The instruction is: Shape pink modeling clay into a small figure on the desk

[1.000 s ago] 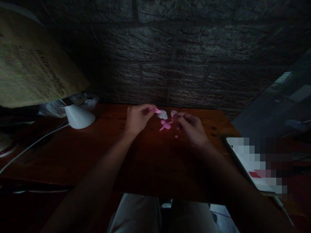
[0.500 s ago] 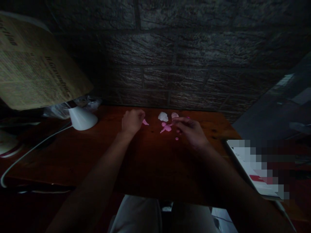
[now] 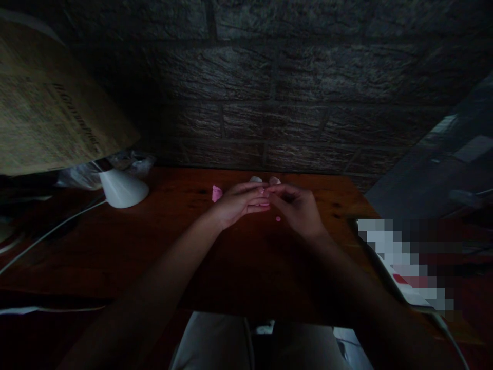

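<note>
My left hand [image 3: 242, 202] reaches over the pink clay figure [image 3: 264, 204], its fingers stretched to the right and a little apart. Most of the figure is hidden beneath them, with pink showing between the fingers. From the right, my right hand [image 3: 299, 206] brings thumb and forefinger together at the left fingertips. A small bit of pink clay [image 3: 262, 191] shows where the fingertips meet, apparently in the right-hand pinch. Below the hands lies a small pink clay ball [image 3: 278, 219]. To the left rests a loose pink clay piece [image 3: 216, 193].
Behind my hands are a white lump [image 3: 256, 179] and a pale pink lump [image 3: 275, 181], both partly covered. At left stands a lamp with a white base [image 3: 125, 189] and newsprint shade [image 3: 69, 103]. A partly blurred device [image 3: 412, 295] lies at the table's right edge.
My left hand has moved right, away from the loose pink piece, and now covers the figure. My right hand has shifted slightly left, so the fingertips meet. The view has shifted slightly.
</note>
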Tool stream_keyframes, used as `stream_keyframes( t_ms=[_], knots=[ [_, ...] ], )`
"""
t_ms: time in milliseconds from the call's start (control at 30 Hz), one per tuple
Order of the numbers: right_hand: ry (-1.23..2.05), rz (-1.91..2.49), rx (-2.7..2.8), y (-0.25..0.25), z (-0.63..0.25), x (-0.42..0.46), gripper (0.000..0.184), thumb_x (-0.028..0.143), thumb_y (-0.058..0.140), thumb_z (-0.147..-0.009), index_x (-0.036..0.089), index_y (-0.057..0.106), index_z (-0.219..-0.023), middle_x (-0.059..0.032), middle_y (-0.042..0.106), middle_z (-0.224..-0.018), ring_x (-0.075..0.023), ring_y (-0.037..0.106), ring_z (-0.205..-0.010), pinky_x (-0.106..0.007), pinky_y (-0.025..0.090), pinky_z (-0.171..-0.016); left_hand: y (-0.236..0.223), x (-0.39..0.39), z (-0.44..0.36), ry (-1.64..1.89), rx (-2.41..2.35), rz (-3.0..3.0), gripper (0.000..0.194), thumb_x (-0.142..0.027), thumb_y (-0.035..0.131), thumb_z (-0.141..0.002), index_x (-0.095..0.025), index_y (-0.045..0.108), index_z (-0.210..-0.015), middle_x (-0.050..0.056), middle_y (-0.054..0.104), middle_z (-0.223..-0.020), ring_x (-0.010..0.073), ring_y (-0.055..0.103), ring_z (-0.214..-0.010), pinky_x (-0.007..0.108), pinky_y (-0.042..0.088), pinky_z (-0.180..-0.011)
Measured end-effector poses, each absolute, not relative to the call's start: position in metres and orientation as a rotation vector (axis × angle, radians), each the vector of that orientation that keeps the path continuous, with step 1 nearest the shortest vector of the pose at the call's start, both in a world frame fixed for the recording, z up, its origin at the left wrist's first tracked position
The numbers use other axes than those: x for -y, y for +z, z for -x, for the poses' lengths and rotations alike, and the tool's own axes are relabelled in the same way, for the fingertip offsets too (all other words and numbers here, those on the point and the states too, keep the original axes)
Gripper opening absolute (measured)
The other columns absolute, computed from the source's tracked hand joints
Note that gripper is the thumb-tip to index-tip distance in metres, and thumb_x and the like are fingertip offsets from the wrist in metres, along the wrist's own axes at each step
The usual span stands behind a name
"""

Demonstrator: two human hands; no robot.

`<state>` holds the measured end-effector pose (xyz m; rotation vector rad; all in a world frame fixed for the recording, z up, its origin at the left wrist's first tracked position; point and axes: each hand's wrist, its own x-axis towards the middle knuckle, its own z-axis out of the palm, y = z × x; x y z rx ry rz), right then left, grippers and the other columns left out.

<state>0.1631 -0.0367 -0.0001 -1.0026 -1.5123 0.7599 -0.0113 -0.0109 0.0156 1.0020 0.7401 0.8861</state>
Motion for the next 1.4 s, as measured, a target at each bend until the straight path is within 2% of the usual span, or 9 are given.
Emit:
stream_keyframes(
  t_ms=[233, 400, 633, 900, 1000, 1100, 1167, 1300, 1400],
  knots=[
    [0.627, 0.969, 1.591, -0.002, -0.162, 0.038, 0.011, 0.029, 0.074, -0.088, 0.032, 0.084, -0.092, -0.0026, 0.074, -0.091, -0.0208, 0.067, -0.089, -0.039, 0.056, -0.080, 0.015, 0.009, 0.013, 0.894, -0.686, -0.986, 0.010, -0.015, 0.072, -0.091, -0.014, 0.076, -0.100, 0.007, 0.079, -0.098, 0.0174, 0.074, -0.098, 0.042, 0.054, -0.107],
    [0.616, 0.987, 1.620, -0.001, -0.160, 0.041, 0.015, 0.031, 0.074, -0.088, 0.033, 0.084, -0.098, -0.0023, 0.064, -0.082, -0.0202, 0.060, -0.083, -0.036, 0.055, -0.070, 0.014, 0.007, 0.015, 0.881, -0.695, -0.952, 0.007, -0.016, 0.076, -0.088, -0.014, 0.076, -0.095, 0.004, 0.078, -0.089, 0.0147, 0.074, -0.090, 0.041, 0.054, -0.106],
    [0.661, 0.925, 1.629, 0.000, -0.162, 0.040, 0.015, 0.026, 0.076, -0.084, 0.031, 0.084, -0.096, -0.0012, 0.060, -0.079, -0.0185, 0.056, -0.079, -0.032, 0.051, -0.063, 0.016, 0.011, 0.015, 0.849, -0.656, -1.038, 0.017, -0.022, 0.081, -0.084, -0.015, 0.078, -0.100, 0.009, 0.079, -0.111, 0.0215, 0.072, -0.111, 0.044, 0.049, -0.110],
    [0.922, 0.880, 1.618, 0.001, -0.167, 0.036, 0.020, 0.036, 0.077, -0.083, 0.028, 0.082, -0.100, 0.0051, 0.054, -0.061, -0.0119, 0.046, -0.056, -0.027, 0.044, -0.053, 0.015, 0.011, 0.012, 0.857, -0.663, -1.124, 0.025, -0.031, 0.082, -0.083, -0.018, 0.077, -0.103, 0.007, 0.079, -0.107, 0.0196, 0.074, -0.102, 0.040, 0.055, -0.101],
    [0.959, 0.930, 1.509, 0.007, -0.171, 0.034, 0.017, 0.039, 0.081, -0.078, 0.029, 0.083, -0.091, 0.0040, 0.060, -0.064, -0.0126, 0.050, -0.058, -0.027, 0.045, -0.054, 0.013, 0.009, 0.012, 0.868, -0.740, -1.235, 0.026, -0.037, 0.075, -0.089, -0.017, 0.075, -0.106, 0.010, 0.079, -0.107, 0.0197, 0.076, -0.097, 0.039, 0.058, -0.096],
    [1.012, 1.001, 1.317, 0.012, -0.174, 0.033, 0.019, 0.041, 0.085, -0.071, 0.028, 0.083, -0.085, -0.0012, 0.076, -0.086, -0.0156, 0.061, -0.072, -0.029, 0.049, -0.061, 0.006, 0.006, 0.012, 1.017, -0.941, -1.517, 0.025, -0.038, 0.066, -0.095, -0.016, 0.074, -0.102, 0.012, 0.079, -0.101, 0.0209, 0.076, -0.091, 0.041, 0.059, -0.092],
    [1.073, 1.069, 1.188, 0.014, -0.176, 0.032, 0.025, 0.041, 0.088, -0.066, 0.026, 0.082, -0.084, -0.0036, 0.078, -0.096, -0.0145, 0.061, -0.071, -0.028, 0.047, -0.060, 0.000, 0.004, 0.013, 1.128, -1.120, -1.805, 0.021, -0.033, 0.070, -0.090, -0.017, 0.073, -0.104, 0.012, 0.078, -0.107, 0.0232, 0.074, -0.098, 0.043, 0.057, -0.095],
    [1.235, 1.142, 0.976, 0.016, -0.180, 0.032, 0.030, 0.036, 0.091, -0.056, 0.023, 0.080, -0.081, -0.0020, 0.076, -0.086, -0.0094, 0.054, -0.062, -0.024, 0.044, -0.056, -0.010, 0.004, 0.011, 1.088, -1.306, -2.217, 0.029, -0.033, 0.075, -0.086, -0.019, 0.071, -0.112, 0.012, 0.074, -0.118, 0.0290, 0.068, -0.114, 0.047, 0.052, -0.103],
    [1.361, 1.119, 0.891, 0.016, -0.183, 0.030, 0.029, 0.029, 0.091, -0.054, 0.023, 0.080, -0.080, 0.0006, 0.072, -0.078, -0.0085, 0.053, -0.061, -0.022, 0.044, -0.056, -0.014, 0.006, 0.008, 1.036, -1.373, -2.230, 0.034, -0.038, 0.077, -0.084, -0.019, 0.070, -0.111, 0.012, 0.073, -0.115, 0.0321, 0.066, -0.116, 0.048, 0.051, -0.103]
  ],
)
